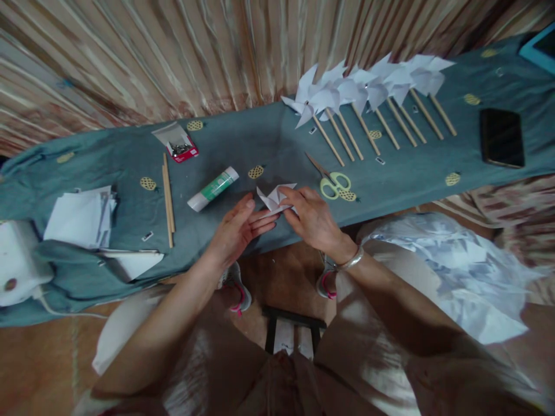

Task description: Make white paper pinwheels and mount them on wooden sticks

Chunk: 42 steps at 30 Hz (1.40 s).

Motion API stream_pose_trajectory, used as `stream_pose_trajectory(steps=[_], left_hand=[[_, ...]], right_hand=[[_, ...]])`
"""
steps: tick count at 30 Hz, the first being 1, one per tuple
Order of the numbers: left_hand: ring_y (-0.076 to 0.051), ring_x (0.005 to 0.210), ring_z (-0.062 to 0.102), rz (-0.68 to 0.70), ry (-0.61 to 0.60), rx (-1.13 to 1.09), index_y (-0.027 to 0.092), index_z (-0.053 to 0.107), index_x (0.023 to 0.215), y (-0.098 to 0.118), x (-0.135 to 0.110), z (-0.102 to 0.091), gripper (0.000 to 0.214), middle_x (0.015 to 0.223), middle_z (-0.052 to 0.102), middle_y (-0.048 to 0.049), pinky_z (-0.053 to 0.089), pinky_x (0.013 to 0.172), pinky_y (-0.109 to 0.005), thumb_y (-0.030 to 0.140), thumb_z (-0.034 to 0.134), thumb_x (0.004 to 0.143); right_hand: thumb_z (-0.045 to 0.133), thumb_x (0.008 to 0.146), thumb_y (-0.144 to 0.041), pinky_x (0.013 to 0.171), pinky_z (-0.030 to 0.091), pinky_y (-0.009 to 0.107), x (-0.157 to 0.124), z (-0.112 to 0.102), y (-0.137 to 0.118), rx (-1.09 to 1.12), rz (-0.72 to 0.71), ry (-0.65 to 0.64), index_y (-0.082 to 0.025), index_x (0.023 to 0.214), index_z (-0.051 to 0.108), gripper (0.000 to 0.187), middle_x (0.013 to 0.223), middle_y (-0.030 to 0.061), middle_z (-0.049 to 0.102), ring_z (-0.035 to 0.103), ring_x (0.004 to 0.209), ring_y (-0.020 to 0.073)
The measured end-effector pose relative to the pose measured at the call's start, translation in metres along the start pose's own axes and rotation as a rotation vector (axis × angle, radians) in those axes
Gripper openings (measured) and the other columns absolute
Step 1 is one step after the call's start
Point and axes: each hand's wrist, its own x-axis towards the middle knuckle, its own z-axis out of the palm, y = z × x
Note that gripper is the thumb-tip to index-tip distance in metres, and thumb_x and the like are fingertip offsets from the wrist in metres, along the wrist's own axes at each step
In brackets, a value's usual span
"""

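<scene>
Over the near edge of the table, my right hand (314, 222) is closed on a white folded paper pinwheel (274, 199), fingers at its right side. My left hand (236, 228) is at the pinwheel's lower left, fingers stretched out beneath the paper and thumb apart from them. A glue stick (213, 189) with a green label lies just beyond my left hand. Scissors (332, 179) with yellow-green handles lie open beyond my right hand. The underside of the pinwheel is hidden.
Several finished pinwheels (342, 92) on sticks lie in a row at the back right. A phone (502, 137) is farther right. Leftward are wooden sticks (168, 202), a red packet of metal pins (180, 149), stacked paper (80, 218) and a white corded device (19, 263).
</scene>
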Motion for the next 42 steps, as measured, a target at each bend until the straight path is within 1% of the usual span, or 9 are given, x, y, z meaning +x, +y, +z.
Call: stream_pose_trajectory(steps=[2, 5, 11, 15, 19, 25, 29, 36, 42], left_hand=[[-0.027, 0.097, 0.075, -0.004, -0.014, 0.014, 0.021, 0.055, 0.126, -0.001, 0.001, 0.003, 0.051, 0.091, 0.079, -0.0094, 0.054, 0.097, -0.044, 0.04, 0.074, 0.083], [-0.026, 0.095, 0.076, 0.012, -0.021, 0.01, 0.02, 0.056, 0.125, -0.003, 0.004, 0.006, 0.048, 0.093, 0.078, -0.0096, 0.054, 0.097, -0.043, 0.04, 0.072, 0.085], [-0.022, 0.086, 0.076, 0.062, -0.022, -0.033, 0.018, 0.059, 0.117, -0.007, 0.01, 0.01, 0.039, 0.091, 0.078, -0.0087, 0.056, 0.092, -0.038, 0.034, 0.07, 0.084], [-0.02, 0.088, 0.074, 0.091, -0.006, 0.008, 0.018, 0.063, 0.108, -0.003, 0.008, 0.013, 0.03, 0.094, 0.077, -0.0063, 0.056, 0.09, -0.035, 0.032, 0.071, 0.082], [-0.017, 0.086, 0.071, 0.138, 0.021, 0.069, 0.02, 0.066, 0.106, 0.002, 0.005, 0.015, 0.034, 0.094, 0.075, -0.0014, 0.055, 0.082, -0.029, 0.034, 0.076, 0.077], [-0.015, 0.076, 0.068, 0.22, 0.063, 0.061, 0.017, 0.066, 0.107, 0.001, 0.009, 0.015, 0.046, 0.086, 0.075, 0.0007, 0.053, 0.079, -0.028, 0.026, 0.084, 0.067], [-0.015, 0.075, 0.069, 0.274, 0.031, 0.05, 0.017, 0.066, 0.105, -0.003, 0.013, 0.012, 0.05, 0.085, 0.076, 0.0005, 0.053, 0.076, -0.027, 0.022, 0.088, 0.06], [-0.016, 0.075, 0.07, 0.317, 0.035, 0.058, 0.018, 0.067, 0.103, -0.007, 0.015, 0.007, 0.045, 0.086, 0.077, 0.0001, 0.055, 0.077, -0.029, 0.018, 0.084, 0.062], [-0.016, 0.075, 0.07, 0.357, 0.047, 0.086, 0.018, 0.069, 0.098, -0.008, 0.017, 0.006, 0.039, 0.085, 0.077, 0.0008, 0.055, 0.076, -0.03, 0.017, 0.081, 0.061]], right_hand=[[0.047, 0.092, -0.012, 0.091, 0.052, 0.044, 0.0, 0.001, 0.0, 0.005, 0.013, 0.014, -0.014, 0.133, 0.058, 0.042, 0.099, 0.0127, 0.072, 0.062, 0.098, 0.0265], [0.048, 0.092, -0.014, 0.09, 0.052, 0.042, 0.0, 0.002, 0.0, 0.007, 0.017, 0.033, -0.015, 0.132, 0.059, 0.041, 0.099, 0.0114, 0.072, 0.063, 0.098, 0.0257], [0.044, 0.094, -0.016, 0.088, 0.051, 0.044, -0.001, 0.001, -0.005, -0.024, -0.047, 0.047, -0.01, 0.131, 0.057, 0.04, 0.1, 0.0137, 0.073, 0.061, 0.098, 0.0269], [0.046, 0.095, -0.019, 0.089, 0.05, 0.046, -0.003, -0.002, -0.012, -0.025, -0.102, 0.091, -0.008, 0.141, 0.045, 0.048, 0.105, 0.0144, 0.073, 0.058, 0.1, 0.0284], [0.05, 0.092, -0.024, 0.09, 0.049, 0.048, -0.006, -0.006, -0.02, -0.042, -0.141, 0.116, -0.009, 0.15, 0.03, 0.063, 0.115, 0.0153, 0.071, 0.056, 0.103, 0.0294], [0.049, 0.093, -0.022, 0.086, 0.05, 0.044, -0.008, -0.008, -0.028, -0.043, -0.209, 0.171, -0.007, 0.152, 0.026, 0.066, 0.115, 0.0154, 0.071, 0.056, 0.101, 0.0284], [0.05, 0.093, -0.021, 0.086, 0.049, 0.044, -0.008, -0.009, -0.03, -0.007, -0.218, 0.194, -0.01, 0.154, 0.022, 0.068, 0.117, 0.0134, 0.072, 0.057, 0.101, 0.0285], [0.049, 0.094, -0.02, 0.09, 0.049, 0.045, -0.006, -0.01, -0.034, 0.058, -0.208, 0.211, -0.02, 0.157, 0.017, 0.07, 0.115, 0.0074, 0.074, 0.061, 0.103, 0.0274], [0.048, 0.095, -0.023, 0.094, 0.048, 0.045, -0.006, -0.009, -0.033, 0.095, -0.186, 0.22, -0.028, 0.157, 0.017, 0.069, 0.113, 0.003, 0.074, 0.062, 0.105, 0.0262]])
